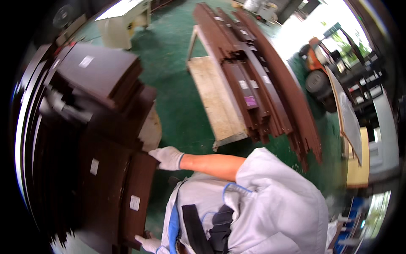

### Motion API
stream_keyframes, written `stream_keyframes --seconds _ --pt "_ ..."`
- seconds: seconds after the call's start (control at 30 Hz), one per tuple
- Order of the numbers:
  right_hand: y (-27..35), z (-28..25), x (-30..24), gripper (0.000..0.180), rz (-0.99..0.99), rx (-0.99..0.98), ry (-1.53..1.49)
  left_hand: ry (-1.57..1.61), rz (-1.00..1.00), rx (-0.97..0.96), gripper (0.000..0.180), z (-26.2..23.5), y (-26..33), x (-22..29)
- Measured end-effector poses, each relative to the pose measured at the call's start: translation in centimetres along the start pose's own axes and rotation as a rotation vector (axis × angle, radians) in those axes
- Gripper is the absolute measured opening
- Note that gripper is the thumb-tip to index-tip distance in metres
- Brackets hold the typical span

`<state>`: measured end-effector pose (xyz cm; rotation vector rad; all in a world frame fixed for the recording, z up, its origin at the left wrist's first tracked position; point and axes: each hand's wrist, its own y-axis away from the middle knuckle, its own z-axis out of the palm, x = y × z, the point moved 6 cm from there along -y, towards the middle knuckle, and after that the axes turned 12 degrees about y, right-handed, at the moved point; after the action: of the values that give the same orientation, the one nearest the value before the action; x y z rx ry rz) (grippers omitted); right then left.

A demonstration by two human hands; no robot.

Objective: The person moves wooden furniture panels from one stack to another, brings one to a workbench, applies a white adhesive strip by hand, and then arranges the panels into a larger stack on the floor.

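Note:
A narrow dark brown panel [140, 182] with a white label lies along the near edge of a stack, beside a wider brown panel [101, 169]. My right hand [168, 158], in a pale work glove, grips the narrow panel's far end, its fingertips partly hidden at the edge. At the near end my left hand [148, 243], also gloved, holds the corner of the same panel. Its fingers are closed on the edge, and the lower part of this hand is cut off by the cloth of my sleeve.
More brown panels [97, 67] are piled behind at the left. A wooden-topped stand [215, 101] carries long brown boards [253, 76]. An orange forklift [317, 59] stands far right, near a leaning sheet [344, 114]. A pale table [122, 25] is at the far left.

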<state>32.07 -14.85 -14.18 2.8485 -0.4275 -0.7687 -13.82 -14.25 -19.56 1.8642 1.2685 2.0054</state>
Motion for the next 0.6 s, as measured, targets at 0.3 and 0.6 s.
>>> stream_keyframes --seconds 0.3,0.6 --pt "16.6 -0.6 16.1 0.069 0.533 0.313 -0.352 -0.125 -0.059 -0.332 0.036 11.2 3.5 -3.8" --pt "41.0 0.7 33.4 0.063 1.381 1.145 -0.665 -0.373 -0.253 -0.828 0.027 27.5 16.4 -14.2"
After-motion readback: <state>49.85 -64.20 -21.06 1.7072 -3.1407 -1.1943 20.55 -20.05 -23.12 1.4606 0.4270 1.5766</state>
